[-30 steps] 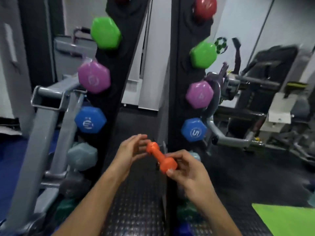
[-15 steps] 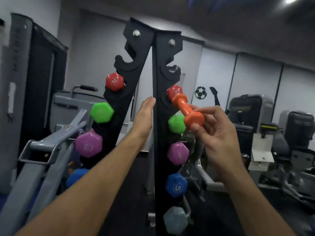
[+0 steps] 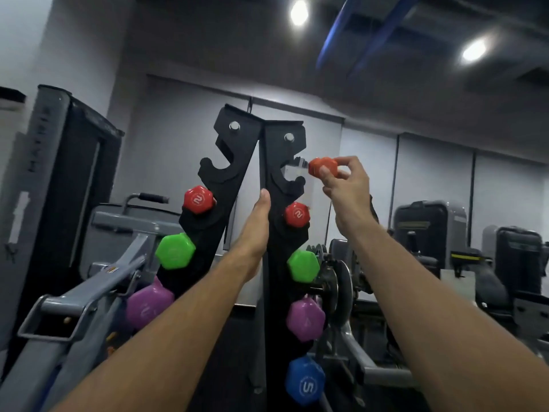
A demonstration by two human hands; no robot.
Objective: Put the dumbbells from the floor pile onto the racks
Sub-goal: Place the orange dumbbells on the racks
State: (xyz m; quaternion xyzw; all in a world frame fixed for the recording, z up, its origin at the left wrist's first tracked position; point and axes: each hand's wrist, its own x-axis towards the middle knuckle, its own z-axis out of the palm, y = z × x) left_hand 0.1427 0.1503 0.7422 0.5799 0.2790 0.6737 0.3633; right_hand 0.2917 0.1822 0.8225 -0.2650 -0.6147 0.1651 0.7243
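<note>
Racking the orange dumbbell (image 3: 323, 167): seating step under way, not yet finished. Right hand (image 3: 344, 185) pinching the near head of the orange dumbbell between thumb and curled fingers, grip clamped on it, holding it just right of the top hook (image 3: 292, 176) of the black rack (image 3: 267, 233), level with that open cradle. Far head and handle hidden end-on, so contact with the hook impossible to judge. Left hand (image 3: 259, 221) resting flat, fingers straight, against the centre edge of the rack just below that hook, apparently steadying the frame, grip spread and holding nothing. Below the hook, filling every lower cradle: red dumbbell (image 3: 297, 215), green dumbbell (image 3: 303, 265), purple dumbbell (image 3: 305, 319), blue dumbbell (image 3: 305, 380).

Next move likely calling for sliding the handle leftward over the hook's lip, lowering until settled in the notch, then loosening the pinch. Matching top hook on the rack's left face also sitting bare.
</note>
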